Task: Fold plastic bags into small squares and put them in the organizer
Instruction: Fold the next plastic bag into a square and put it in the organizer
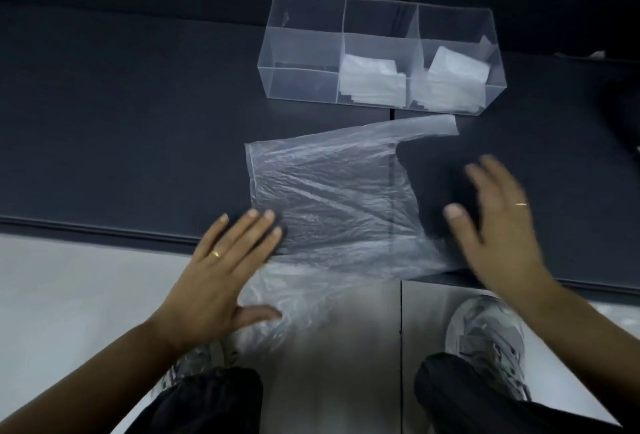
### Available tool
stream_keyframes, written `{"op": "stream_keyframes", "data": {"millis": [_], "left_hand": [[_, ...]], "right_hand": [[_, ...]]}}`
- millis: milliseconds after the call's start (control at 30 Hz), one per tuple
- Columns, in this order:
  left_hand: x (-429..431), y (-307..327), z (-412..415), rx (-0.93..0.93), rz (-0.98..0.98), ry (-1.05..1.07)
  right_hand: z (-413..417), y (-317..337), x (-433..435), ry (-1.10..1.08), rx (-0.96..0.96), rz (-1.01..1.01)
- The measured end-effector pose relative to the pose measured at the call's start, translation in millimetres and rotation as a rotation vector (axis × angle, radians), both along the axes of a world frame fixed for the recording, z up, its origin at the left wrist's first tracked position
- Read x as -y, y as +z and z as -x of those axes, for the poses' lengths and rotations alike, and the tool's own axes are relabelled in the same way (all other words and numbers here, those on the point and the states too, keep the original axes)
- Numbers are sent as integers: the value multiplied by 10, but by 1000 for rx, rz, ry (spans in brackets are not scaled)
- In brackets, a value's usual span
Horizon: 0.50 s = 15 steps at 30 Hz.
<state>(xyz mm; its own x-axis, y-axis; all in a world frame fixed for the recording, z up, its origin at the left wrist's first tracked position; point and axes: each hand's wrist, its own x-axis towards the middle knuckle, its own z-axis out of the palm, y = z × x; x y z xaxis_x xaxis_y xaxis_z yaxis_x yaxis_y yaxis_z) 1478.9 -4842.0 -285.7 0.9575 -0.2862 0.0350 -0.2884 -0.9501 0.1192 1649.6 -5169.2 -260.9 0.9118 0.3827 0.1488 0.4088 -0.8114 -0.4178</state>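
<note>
A thin clear plastic bag lies spread flat on the dark table, one handle pointing right and its near part hanging over the table's front edge. My left hand lies flat with straight fingers on the bag's near left corner. My right hand is spread open and blurred at the bag's right side, above the near handle. Behind the bag stands a clear organizer with three compartments. Folded white bags fill the middle compartment and the right one; the left one holds nothing.
The dark table runs left and right, with a seam under the bag. Its front edge crosses the view. Below it are a pale floor, my dark trouser legs and a grey shoe.
</note>
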Motion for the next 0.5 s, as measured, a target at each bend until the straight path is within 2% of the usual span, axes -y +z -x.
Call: {"op": "stream_keyframes", "data": {"millis": [67, 133, 200, 267, 333, 433, 500], "left_hand": [[48, -5, 85, 9, -40, -107], [124, 31, 48, 95, -16, -125], [203, 124, -46, 205, 106, -113], [296, 237, -107, 263, 233, -100], [350, 337, -123, 241, 314, -68], [296, 504, -129, 49, 455, 78], [188, 642, -138, -141, 683, 276]], "right_hand": [[318, 64, -329, 368, -129, -34], [610, 17, -632, 671, -114, 83], [771, -67, -830, 779, -49, 197], [790, -92, -886, 698, -7, 209], [732, -48, -825, 556, 47, 122], [604, 76, -549, 433, 113, -13], [495, 201, -300, 364, 52, -34]]}}
